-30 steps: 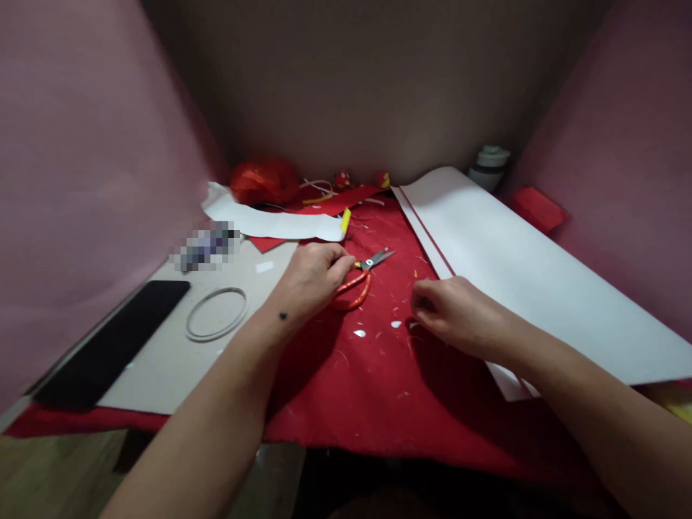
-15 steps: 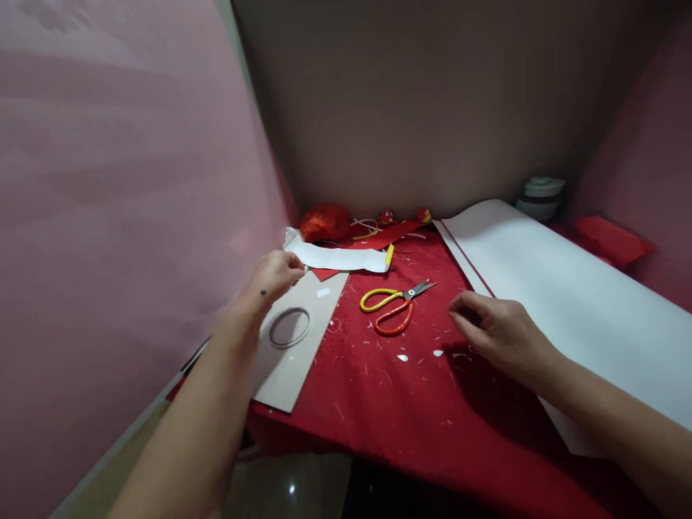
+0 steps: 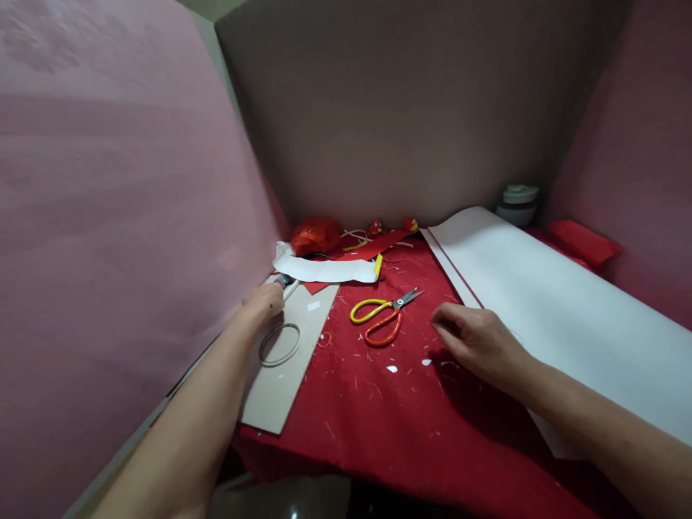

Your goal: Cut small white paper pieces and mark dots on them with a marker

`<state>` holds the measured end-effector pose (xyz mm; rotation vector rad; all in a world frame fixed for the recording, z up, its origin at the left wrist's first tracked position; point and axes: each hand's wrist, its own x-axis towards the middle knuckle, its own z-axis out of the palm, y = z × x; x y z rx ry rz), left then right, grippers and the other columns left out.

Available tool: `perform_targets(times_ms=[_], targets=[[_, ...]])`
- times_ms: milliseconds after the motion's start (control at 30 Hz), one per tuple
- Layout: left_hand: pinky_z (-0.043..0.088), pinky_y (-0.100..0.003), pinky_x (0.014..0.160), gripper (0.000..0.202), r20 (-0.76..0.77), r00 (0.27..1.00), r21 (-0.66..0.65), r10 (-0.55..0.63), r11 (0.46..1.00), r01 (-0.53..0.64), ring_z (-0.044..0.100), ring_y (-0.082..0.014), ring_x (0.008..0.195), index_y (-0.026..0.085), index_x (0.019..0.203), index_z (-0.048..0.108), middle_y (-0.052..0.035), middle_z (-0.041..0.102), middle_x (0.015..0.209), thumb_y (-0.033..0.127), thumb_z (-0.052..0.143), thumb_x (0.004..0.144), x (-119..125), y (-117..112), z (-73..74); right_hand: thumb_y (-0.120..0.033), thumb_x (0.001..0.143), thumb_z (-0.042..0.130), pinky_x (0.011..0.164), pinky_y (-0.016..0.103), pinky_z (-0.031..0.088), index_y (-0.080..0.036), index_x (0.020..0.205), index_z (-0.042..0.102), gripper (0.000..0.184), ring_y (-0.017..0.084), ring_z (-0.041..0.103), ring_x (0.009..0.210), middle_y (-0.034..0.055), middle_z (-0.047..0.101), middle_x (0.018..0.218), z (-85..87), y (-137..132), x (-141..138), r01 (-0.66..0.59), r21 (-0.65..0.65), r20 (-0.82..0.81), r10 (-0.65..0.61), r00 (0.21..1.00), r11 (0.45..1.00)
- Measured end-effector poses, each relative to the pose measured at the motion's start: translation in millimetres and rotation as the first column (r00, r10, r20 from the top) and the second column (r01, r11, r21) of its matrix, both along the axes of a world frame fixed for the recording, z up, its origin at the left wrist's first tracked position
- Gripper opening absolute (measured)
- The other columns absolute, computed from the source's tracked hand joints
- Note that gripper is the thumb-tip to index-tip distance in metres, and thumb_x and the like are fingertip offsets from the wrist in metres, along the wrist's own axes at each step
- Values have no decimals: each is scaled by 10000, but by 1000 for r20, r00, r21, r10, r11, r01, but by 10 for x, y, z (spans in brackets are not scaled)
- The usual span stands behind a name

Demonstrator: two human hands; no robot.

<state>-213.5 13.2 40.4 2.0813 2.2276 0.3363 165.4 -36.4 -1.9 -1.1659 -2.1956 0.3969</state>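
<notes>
1. Left hand [image 3: 264, 301]: over the board [image 3: 275, 404], at a tube [image 3: 282, 280] with a dark, patterned end and beside a white rod [image 3: 292, 290]; fingers largely hidden, so whether they grip either cannot be told
2. Right hand [image 3: 478, 342]: well apart from the left, thumb and fingers curled above the red cloth [image 3: 378, 432], near the white sheet [image 3: 530, 295]; whether anything is pinched cannot be told
3. Scissors [image 3: 400, 302]: lying between the hands, untouched, blades slightly parted
4. Done, judging by the teardrop scraps [image 3: 392, 369] and fine clippings on the cloth: some cutting
5. Left, as far as shown: the large sheet lies spread out, partly behind the right arm; a white strip [image 3: 329, 271] with a yellow piece [image 3: 378, 265] at one end lies loose beyond the board, and no joined-up work is evident
6. Ring [image 3: 298, 342]: flat on the board, near the left hand
</notes>
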Motion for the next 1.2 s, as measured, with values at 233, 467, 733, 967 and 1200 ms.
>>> perform_targets(times_ms=[233,467,733,967,1200], targets=[[250,-272,440,234,-151,976,-146,158,973,-180,413,-131,381,193,404,413,0,402,367,154,569,574,197,-666,513,-222,802,502,557,263,380,-164,718,582,129,113,471,543,2,564,623,100,-43,-25,-30,-164,-264,-14,964,986],[322,-222,397,207,390,912,-175,-130,961,213,408,-98,409,196,743,476,49,453,497,398,479,787,1255,-955,514,-412,763,635,376,197,262,-173,890,575,278,55,422,419,-4,588,688,191,-97,-62,-598,-567,-755,-68,652,567],[312,-213,477,215,399,795,-30,-456,861,508,405,-78,492,177,650,464,44,463,553,285,488,834,2221,-763,340,-434,810,595,369,186,236,-177,691,507,297,39,324,387,-73,440,507,189,-38,-27,-544,-364,-887,-102,451,756],[300,-219,477,310,406,802,-82,-437,857,508,409,-83,460,184,610,434,43,469,501,338,415,878,2238,-715,262,-426,794,610,344,188,223,-175,647,490,314,36,327,364,-65,442,480,222,-41,-34,-443,-407,-879,-210,429,799],[319,-211,476,366,388,809,-201,-441,817,541,379,-78,460,194,612,383,46,437,513,387,326,918,1932,-898,93,-271,823,552,353,168,261,-204,662,435,209,34,391,394,-75,448,528,477,182,287,-177,-338,-938,-316,139,925]])
